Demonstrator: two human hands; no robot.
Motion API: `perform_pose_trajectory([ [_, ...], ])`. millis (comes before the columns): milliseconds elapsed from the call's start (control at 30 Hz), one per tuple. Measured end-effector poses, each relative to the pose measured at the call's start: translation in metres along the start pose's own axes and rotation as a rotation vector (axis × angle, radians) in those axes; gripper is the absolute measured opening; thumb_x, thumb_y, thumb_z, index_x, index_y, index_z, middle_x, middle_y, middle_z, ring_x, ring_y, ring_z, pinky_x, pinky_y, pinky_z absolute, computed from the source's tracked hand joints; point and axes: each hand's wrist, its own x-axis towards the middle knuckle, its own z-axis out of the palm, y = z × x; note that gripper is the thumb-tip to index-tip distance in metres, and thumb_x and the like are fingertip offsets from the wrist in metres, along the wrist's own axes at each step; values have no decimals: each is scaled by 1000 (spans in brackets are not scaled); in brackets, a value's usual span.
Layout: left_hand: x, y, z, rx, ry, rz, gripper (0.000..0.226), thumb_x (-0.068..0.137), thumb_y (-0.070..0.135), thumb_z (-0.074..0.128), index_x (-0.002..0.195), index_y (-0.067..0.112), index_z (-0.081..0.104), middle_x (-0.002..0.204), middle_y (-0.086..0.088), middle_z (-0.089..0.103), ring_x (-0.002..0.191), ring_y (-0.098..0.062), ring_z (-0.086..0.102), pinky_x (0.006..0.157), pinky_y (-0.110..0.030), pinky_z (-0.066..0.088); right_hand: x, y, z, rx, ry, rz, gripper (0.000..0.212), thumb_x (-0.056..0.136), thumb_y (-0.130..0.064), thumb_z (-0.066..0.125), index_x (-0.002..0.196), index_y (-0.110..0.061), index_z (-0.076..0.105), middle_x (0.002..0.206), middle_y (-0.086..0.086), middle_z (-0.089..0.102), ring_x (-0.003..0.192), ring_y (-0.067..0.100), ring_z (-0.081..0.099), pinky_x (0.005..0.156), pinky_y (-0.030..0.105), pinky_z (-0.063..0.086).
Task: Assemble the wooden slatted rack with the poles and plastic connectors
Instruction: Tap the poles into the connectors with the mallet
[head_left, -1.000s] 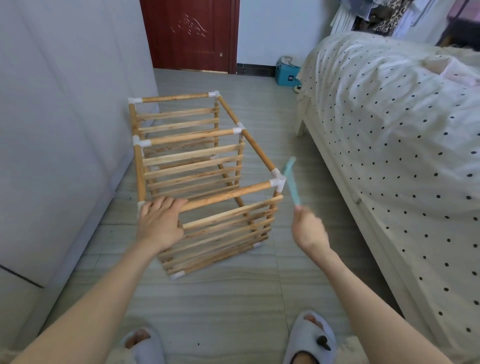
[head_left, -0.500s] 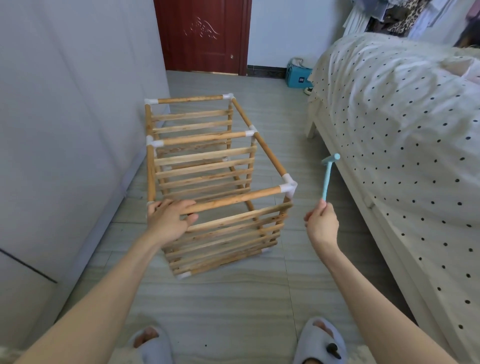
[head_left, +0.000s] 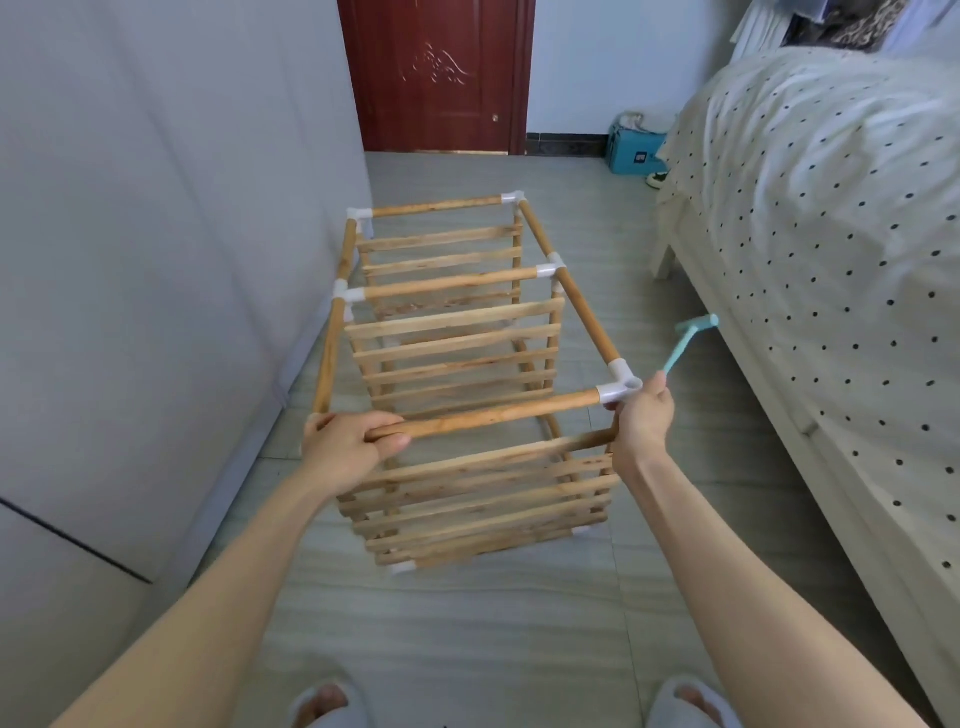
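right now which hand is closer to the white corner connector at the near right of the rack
Right. The right hand, gripping the small blue hammer, sits right beside the near right connector. The left hand grips the near top pole at its far left end.

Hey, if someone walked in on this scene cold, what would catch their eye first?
Probably the wooden rack standing on the floor in the middle, between the grey wall and the bed. The left hand grips its near top pole, while the right hand holds a small blue hammer beside the near right white corner connector. A red door stands at the far end.
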Motion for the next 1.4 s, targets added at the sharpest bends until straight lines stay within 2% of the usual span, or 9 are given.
perform_pose_trajectory([
  [100,7,-18,0,-158,-26,-1,16,92,35,56,103,46,59,106,11,62,126,-21,36,111,-35,19,-7,-28,12,-86,-41,-159,37,103,-34,19,110,-10,45,82,3,49,71,9,47,62,19,36],
  [233,0,-30,13,-453,-40,29,23,94,15,54,113,27,59,100,9,66,101,-7,56,77,-16,41,-33,-68,36,-404,-145,-523,31,103,-30,21,97,-9,42,86,3,50,85,22,50,76,35,39],
  [333,-3,-43,31,-386,22,-3,18,93,4,53,105,17,59,93,0,63,93,-16,56,73,-17,41,-62,-76,59,-700,-289,-656,26,103,-30,20,96,-12,37,70,-5,43,70,20,41,66,33,27],
  [467,-1,-54,44,-444,-36,-161,19,95,1,49,101,13,62,103,-7,63,106,-34,58,86,-32,42,-98,-52,78,-897,-382,-707,27,103,-34,17,96,-14,33,69,-3,45,70,26,45,64,35,31],
  [767,-3,-16,24,-1072,-69,-259,36,104,33,26,96,20,60,90,1,66,79,-13,61,67,-28,47,-146,36,87,-1043,-573,-607,32,103,-31,19,103,-7,39,100,24,64,94,43,59,78,48,45],
  [1067,3,-7,25,-1021,-1,-295,15,99,14,42,110,14,52,94,-7,54,86,-19,53,82,-39,51,-118,28,70,-871,-626,-463,38,101,-39,22,96,-14,51,81,8,64,79,26,61,75,39,50],
  [1133,5,-11,20,-903,107,-310,16,99,12,38,105,14,53,94,-8,55,86,-18,53,85,-37,47,-110,15,72,-949,-616,-562,37,101,-39,22,91,-16,50,70,1,55,72,23,57,66,36,48],
  [1233,9,-26,14,-592,245,-291,41,101,18,33,141,13,38,126,-16,55,114,-33,52,99,-41,42,-110,-4,87,-1277,-685,-762,39,102,-37,22,95,-16,54,69,2,54,70,25,57,63,36,48],
  [1400,2,-26,17,-388,320,-263,51,102,24,25,151,22,12,108,-13,61,90,-29,56,72,-33,40,-119,-56,167,-1140,-688,-1010,42,102,-36,23,85,-15,53,65,3,49,63,25,53,58,34,41],
])
